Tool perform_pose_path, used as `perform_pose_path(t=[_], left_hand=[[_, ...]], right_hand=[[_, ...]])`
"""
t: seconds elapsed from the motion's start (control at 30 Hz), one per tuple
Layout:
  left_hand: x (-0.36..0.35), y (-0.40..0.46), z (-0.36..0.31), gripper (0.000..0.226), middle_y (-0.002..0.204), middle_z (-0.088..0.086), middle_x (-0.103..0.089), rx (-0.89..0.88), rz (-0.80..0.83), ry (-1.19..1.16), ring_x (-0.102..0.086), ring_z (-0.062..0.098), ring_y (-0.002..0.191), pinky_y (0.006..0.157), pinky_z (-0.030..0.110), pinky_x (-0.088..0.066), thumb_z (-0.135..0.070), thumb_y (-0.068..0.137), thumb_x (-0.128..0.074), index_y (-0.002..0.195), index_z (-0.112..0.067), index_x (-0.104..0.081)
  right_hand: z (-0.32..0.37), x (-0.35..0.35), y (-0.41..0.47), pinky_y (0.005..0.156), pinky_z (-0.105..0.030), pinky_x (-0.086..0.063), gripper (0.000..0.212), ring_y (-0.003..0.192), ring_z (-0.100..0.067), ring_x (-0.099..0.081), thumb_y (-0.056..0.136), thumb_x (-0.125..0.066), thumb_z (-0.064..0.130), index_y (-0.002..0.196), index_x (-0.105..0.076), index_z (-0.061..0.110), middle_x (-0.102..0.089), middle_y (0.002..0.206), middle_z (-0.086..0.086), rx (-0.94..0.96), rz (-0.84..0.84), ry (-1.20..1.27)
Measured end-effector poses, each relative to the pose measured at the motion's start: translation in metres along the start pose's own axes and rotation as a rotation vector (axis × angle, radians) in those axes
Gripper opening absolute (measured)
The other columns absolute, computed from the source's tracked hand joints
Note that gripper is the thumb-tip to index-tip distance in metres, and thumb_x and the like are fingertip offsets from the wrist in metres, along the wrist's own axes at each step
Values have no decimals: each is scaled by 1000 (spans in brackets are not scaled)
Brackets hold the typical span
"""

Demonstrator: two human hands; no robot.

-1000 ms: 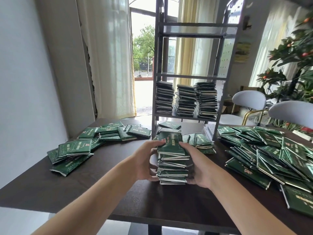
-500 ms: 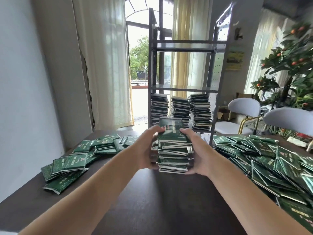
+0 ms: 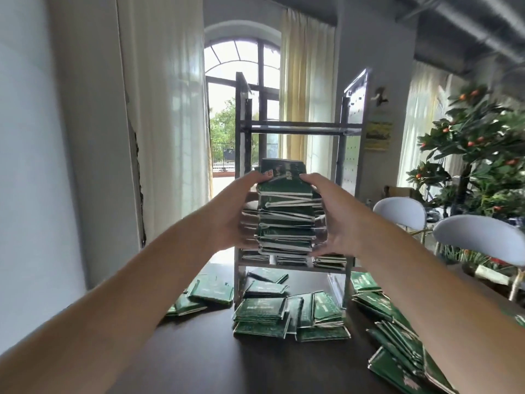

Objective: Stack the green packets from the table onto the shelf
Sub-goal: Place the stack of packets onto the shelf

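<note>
Stack of green packets (image 3: pixel 285 211) at frame center, held up off the table (image 3: pixel 199 351), in front of the shelf unit (image 3: pixel 298 128). Packets are flat, rectangular, glossy dark green with pale print and white edges; they sit slightly askew, so white edges zigzag down the stack face. Exact count can't be read, roughly a dozen or more layers.

Left hand (image 3: pixel 227 214) clamps the stack's left side, fingers curled round it, tip on the top packet. Right hand (image 3: pixel 338 220) mirrors it on the right side, thumb on top, fingers wrapped under the bottom edge. Both grips closed tight on the stack.

Shelf unit: grey metal frame, perforated right side panel, standing on the table. Packet stacks already on its lower shelf, mostly hidden behind the held stack; number can't be told.

Loose packets (image 3: pixel 287 314) on the dark, smooth tabletop: one pile lower center at the shelf foot, one lower left, one spread along the lower right edge. Three groups.

Two white rounded chair backs (image 3: pixel 477 240) at right, leafy plant (image 3: pixel 480 143) with small orange fruit behind them.
</note>
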State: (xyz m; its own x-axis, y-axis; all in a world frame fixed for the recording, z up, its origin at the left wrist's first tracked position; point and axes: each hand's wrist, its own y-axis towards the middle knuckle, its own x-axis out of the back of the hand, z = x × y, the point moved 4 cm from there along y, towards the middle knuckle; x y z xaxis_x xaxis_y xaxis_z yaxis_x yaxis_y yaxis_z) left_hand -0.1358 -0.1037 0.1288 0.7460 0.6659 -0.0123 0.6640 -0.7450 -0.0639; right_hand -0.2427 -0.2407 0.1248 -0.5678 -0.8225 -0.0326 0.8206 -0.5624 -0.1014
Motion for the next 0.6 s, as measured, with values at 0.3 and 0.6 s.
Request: perform_pose_path(t=[0.3, 0.6], left_hand=[[2, 76, -57, 48, 115, 18, -62, 3, -103, 10, -63, 35, 100, 83, 44, -55, -56, 90, -58, 116, -15, -60], [3, 135, -82, 40, 116, 12, -66, -50, -174, -36, -62, 28, 104, 75, 39, -55, -48, 98, -48, 113, -14, -61]], right_hand=[[58, -3, 67, 67, -50, -60, 47, 97, -41, -64, 87, -63, 57, 115, -60, 19, -58, 114, -22, 4, -44, -40], [82, -12, 134, 66, -44, -60, 43, 94, -36, -65, 87, -60, 52, 111, -63, 16, -61, 112, -19, 27, -79, -36]])
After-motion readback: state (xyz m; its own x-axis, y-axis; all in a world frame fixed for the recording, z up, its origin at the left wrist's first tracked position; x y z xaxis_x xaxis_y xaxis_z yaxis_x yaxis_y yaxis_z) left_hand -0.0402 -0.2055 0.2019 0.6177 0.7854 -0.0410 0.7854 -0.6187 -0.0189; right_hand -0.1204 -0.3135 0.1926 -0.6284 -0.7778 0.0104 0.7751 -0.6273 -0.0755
